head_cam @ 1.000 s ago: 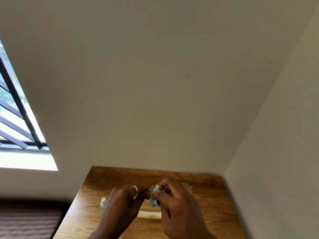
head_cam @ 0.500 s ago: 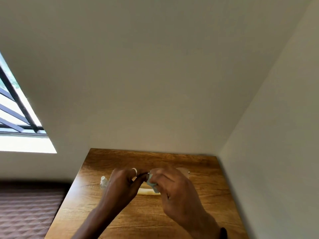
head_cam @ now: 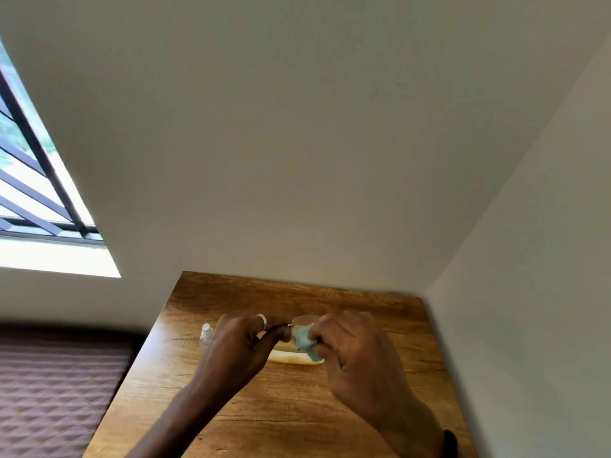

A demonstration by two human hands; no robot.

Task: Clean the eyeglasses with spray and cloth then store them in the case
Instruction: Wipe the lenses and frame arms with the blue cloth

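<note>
Both hands are raised above a wooden table point(head_cam: 297, 408). My left hand point(head_cam: 241, 348), with a ring on one finger, pinches the thin-framed eyeglasses point(head_cam: 299, 322) at their left side. My right hand point(head_cam: 353, 352) presses a light blue cloth point(head_cam: 304, 342) against a lens. The glasses are mostly hidden by the fingers and cloth. A small clear spray bottle point(head_cam: 205, 335) with a white cap stands on the table just left of my left hand. A cream-coloured case point(head_cam: 294, 358) lies on the table beneath the hands, partly hidden.
The table fits into a corner, with a white wall point(head_cam: 297, 160) behind it and another on the right point(head_cam: 529, 292). A brown quilted surface point(head_cam: 56, 398) lies left of the table. A barred window point(head_cam: 29, 180) is at upper left.
The view tilted down, so the table and hands sit higher in frame. The right hand shifted the cloth along the lens; the left hand kept its hold on the glasses.
</note>
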